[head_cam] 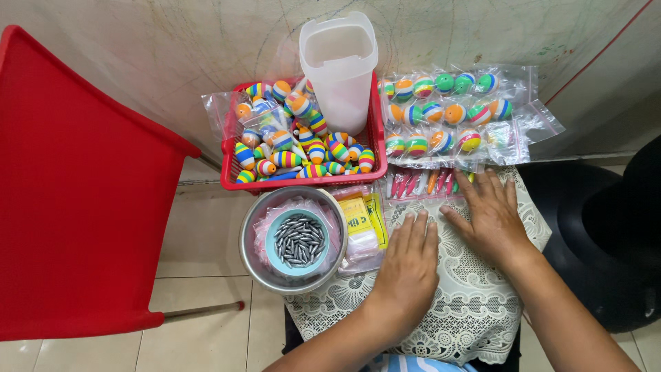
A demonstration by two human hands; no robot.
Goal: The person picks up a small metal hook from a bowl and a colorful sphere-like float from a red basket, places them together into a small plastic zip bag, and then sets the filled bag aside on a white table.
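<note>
Both hands flat, fingers spread, holding nothing. Right hand (490,213) is nearer the row of small packets (427,183): they lie just past its fingertips, touching or nearly. The row runs left-right; each piece points away from the hand. Pieces are thin, pink, orange and green, in clear plastic. Left hand (408,265) rests nearer the body on the lace cloth (475,303).

Home packing corner (tiled floor (200,241)): lace-covered table (454,303), bagged floats (447,117).
</note>
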